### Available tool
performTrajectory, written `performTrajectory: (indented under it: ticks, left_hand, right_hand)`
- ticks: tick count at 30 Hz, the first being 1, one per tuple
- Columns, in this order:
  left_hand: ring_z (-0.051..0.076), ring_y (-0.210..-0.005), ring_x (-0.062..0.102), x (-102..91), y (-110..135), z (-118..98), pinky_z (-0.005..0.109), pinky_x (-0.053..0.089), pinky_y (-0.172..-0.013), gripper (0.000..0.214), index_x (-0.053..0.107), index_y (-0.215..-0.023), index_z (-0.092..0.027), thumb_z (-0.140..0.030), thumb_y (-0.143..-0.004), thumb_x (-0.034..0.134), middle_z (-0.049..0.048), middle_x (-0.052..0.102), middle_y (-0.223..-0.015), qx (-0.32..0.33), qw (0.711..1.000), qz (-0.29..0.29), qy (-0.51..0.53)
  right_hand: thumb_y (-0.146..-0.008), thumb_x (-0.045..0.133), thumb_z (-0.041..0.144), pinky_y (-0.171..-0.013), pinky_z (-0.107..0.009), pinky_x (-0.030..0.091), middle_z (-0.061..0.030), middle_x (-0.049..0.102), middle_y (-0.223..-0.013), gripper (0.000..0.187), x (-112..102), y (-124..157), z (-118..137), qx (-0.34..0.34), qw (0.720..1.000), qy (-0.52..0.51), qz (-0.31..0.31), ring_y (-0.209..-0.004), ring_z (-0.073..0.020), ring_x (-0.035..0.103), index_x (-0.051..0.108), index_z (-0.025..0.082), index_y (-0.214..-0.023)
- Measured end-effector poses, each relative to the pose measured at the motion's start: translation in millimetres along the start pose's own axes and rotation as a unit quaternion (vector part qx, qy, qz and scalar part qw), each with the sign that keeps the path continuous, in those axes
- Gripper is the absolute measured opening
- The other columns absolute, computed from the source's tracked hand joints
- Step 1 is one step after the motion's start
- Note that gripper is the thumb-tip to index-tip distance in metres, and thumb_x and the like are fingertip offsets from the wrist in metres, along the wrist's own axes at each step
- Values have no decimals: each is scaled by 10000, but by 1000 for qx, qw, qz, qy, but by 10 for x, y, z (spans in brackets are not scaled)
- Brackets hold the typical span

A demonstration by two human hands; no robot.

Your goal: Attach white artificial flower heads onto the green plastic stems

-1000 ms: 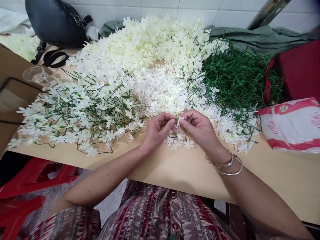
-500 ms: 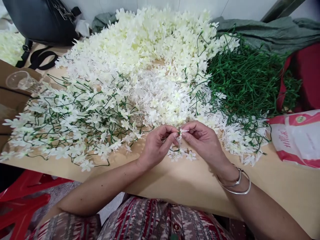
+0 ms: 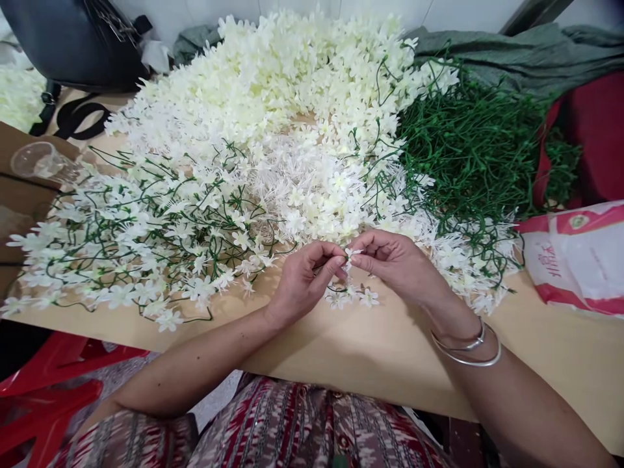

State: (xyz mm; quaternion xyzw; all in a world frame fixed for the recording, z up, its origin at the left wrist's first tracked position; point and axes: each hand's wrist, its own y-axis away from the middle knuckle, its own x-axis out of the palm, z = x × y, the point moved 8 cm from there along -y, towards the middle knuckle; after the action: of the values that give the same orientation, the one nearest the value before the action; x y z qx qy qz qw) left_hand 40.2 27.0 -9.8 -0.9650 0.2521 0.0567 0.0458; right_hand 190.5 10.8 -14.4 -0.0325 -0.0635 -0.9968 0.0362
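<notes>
Above the front part of the table, my left hand (image 3: pixel 303 278) pinches the green tip of an artificial flower stem between thumb and forefinger. My right hand (image 3: pixel 397 265), bangles at its wrist, has thumb and forefinger closed on a small white artificial flower (image 3: pixel 353 252) at that same tip. The two hands nearly touch there. Just below them a few white blossoms (image 3: pixel 350 296) hang or lie close to the tabletop; which, I cannot tell. Behind the hands spreads a heap of loose white petals and thread-like stamens (image 3: pixel 302 172).
Stemmed white flowers (image 3: pixel 160 227) lie at left, cream petals (image 3: pixel 273 78) at the back, green stems (image 3: pixel 478 149) at right. Around them are a pink-and-white bag (image 3: pixel 580 257), a clear plastic cup (image 3: pixel 43 162), a black bag (image 3: pixel 82 49) and a red stool (image 3: pixel 53 390).
My right hand has shifted slightly, its fingers still at the flower. My left hand keeps its pinch on the stem. The whole view has moved a little.
</notes>
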Motion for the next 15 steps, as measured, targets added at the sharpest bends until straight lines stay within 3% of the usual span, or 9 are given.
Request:
performTrajectory:
  ticks: [6,11,15]
  left_hand:
    - [154,-698,754,-8,-8,9,241,575,-651,359,689,-969,-191,-547,-1010,669,45,777,-773,-5,1000,13,12]
    - [153,-693,747,5,-7,42,248,583,-659,397,676,-972,-184,-580,-997,674,44,756,-770,-11,999,15,37]
    - [140,-723,732,-34,9,1,245,587,-680,386,665,-993,-181,-567,-999,676,43,745,-810,5,998,-14,61]
  right_hand:
    - [-806,857,379,-639,-284,472,12,701,-726,203,-19,8,-33,12,1000,19,-3,-682,-140,599,729,228,-763]
    - [-777,872,522,-641,-298,510,6,698,-725,338,12,-11,-27,8,1000,21,-7,-678,-152,615,703,229,-762]
    - [-748,892,574,-670,-296,548,15,699,-741,392,60,7,30,-10,1000,-20,1,-683,-147,636,707,234,-808]
